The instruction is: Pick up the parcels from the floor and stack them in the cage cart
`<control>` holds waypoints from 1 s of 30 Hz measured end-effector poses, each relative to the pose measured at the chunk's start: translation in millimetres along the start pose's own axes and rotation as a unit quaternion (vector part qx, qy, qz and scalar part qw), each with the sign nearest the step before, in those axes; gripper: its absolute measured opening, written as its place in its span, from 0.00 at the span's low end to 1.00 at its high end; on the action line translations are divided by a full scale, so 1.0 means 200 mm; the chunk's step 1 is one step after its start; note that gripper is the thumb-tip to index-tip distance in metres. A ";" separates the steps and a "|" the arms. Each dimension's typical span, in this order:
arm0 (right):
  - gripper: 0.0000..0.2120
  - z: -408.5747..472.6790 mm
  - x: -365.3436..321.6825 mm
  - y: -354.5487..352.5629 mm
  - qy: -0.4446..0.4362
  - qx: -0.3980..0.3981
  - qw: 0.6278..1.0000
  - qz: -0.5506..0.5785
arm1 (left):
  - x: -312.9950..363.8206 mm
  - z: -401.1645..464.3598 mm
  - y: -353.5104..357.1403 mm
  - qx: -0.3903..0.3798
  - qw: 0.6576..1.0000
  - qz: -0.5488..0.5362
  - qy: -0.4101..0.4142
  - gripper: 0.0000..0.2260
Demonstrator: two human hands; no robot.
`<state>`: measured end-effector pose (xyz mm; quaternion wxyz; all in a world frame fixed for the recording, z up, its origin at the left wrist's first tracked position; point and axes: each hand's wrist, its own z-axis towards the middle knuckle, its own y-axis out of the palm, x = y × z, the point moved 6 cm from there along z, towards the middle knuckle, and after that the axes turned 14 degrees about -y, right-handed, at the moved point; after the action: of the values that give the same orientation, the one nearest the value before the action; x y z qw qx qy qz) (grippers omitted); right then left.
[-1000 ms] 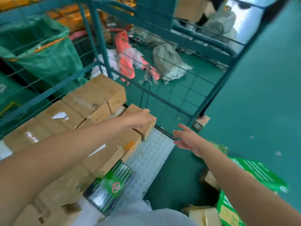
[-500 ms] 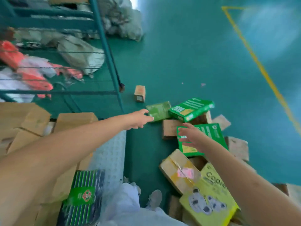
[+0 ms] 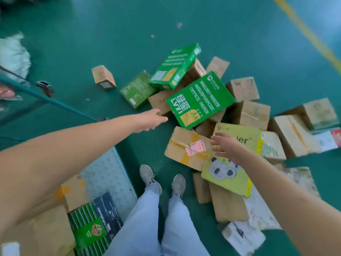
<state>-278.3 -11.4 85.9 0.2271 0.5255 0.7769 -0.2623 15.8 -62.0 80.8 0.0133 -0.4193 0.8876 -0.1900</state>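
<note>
Cage cart [image 3: 110,174] at 7 o'clock part-stacked; parcels [image 3: 201,100] heaped at 1 o'clock remain; left hand [image 3: 149,120] and right hand [image 3: 226,145] spread, holding nothing.

I am reading "LVYI", "A4" and "OFFICE PAPER" on the big green box [image 3: 200,99]. Just below it, I am making out only "ler" on the yellow panda box [image 3: 232,163].

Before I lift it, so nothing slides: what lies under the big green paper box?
The big green paper box rests tilted on plain brown cartons; their edges show around it. How many lie beneath stays hidden.
</note>
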 end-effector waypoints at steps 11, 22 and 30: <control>0.21 0.43 0.68 -0.07 0.110 0.066 0.991 0.043 | 0.19 0.69 0.30 -0.005 0.997 0.081 -0.013 0.29; 0.19 0.65 1.16 -0.06 0.149 0.096 0.981 0.082 | 0.27 1.14 0.67 -0.048 0.988 0.144 -0.031 0.27; 0.22 0.68 1.33 -0.10 0.147 0.112 0.975 0.121 | 0.42 1.19 0.97 -0.073 0.978 0.194 -0.017 0.23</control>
<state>-377.7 80.0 -182.0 0.0798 0.6706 0.6981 -0.2378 -138.3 -91.8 -195.7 0.0343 -0.2421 0.9632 -0.1117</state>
